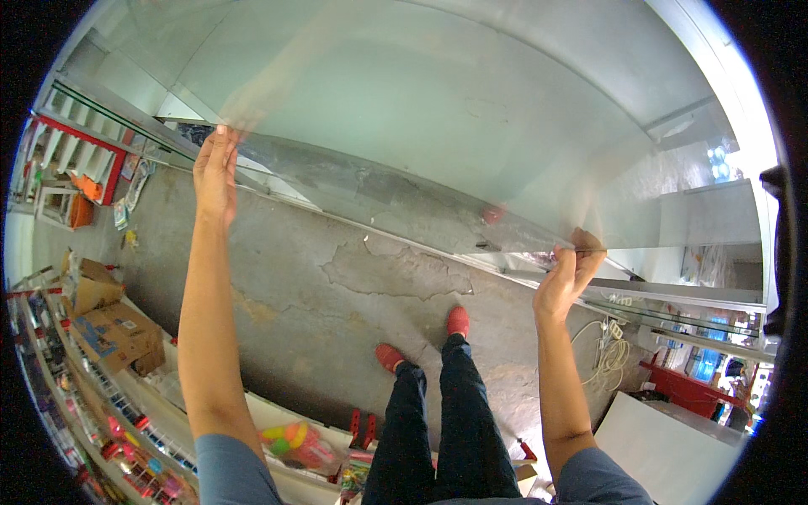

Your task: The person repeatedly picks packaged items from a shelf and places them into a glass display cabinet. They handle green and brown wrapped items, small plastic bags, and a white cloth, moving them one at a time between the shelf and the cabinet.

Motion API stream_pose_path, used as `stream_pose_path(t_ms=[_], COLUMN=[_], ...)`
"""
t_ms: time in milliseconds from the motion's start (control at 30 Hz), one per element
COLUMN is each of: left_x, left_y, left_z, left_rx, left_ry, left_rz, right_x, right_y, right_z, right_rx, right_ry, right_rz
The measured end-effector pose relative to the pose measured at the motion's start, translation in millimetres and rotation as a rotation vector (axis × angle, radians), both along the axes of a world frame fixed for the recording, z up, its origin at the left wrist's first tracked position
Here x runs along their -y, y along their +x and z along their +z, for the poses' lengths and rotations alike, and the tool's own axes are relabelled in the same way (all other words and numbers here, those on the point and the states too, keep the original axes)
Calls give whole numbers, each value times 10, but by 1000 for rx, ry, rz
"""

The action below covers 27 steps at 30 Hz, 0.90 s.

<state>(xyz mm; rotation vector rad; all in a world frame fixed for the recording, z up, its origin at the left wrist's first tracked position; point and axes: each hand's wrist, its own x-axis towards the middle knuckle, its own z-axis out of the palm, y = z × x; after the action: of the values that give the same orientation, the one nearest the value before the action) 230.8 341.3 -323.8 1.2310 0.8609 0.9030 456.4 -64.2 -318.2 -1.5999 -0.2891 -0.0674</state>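
A large glass pane (404, 113) spans the upper part of the view, tilted above a metal-framed display case (682, 291). My left hand (218, 170) grips the pane's near edge at the left, thumb on the edge. At the right, my right hand (571, 271) holds the same edge near a corner, with its fingers partly seen through the glass. Both arms are stretched forward. The pane mirrors my arms and the floor. Below the pane, between my hands, runs the case's metal rail (404, 237).
Cardboard boxes (117, 331) sit on the stocked shelves at lower left. A coiled white cable (612, 363) with sockets lies right, near a white panel (663, 442). My red shoes (457, 320) stand on the worn concrete floor (297, 278). Bagged colourful toys (300, 445) are low at centre left.
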Motion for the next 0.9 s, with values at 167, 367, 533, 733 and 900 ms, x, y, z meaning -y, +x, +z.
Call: stream_pose_path(t_ms=[167, 367, 533, 733, 900], left_x=[-45, -68, -55, -76, -84], left_y=[1, 10, 45, -20, -21], left_z=[-53, -85, -106, -57, -51], left_rx=[57, 93, 118, 92, 90], left_ry=[-16, -18, -8, -38, -55], left_rz=[22, 21, 7, -42, -71], right_x=[-65, -128, -75, 16, 84], right_y=[-4, 4, -2, 30, -26], right_z=[-42, -129, -185, -117, -121], right_rx=[20, 60, 72, 6, 13], right_ry=[61, 63, 62, 165, 108], right_rz=[-36, -105, -102, -121, -218])
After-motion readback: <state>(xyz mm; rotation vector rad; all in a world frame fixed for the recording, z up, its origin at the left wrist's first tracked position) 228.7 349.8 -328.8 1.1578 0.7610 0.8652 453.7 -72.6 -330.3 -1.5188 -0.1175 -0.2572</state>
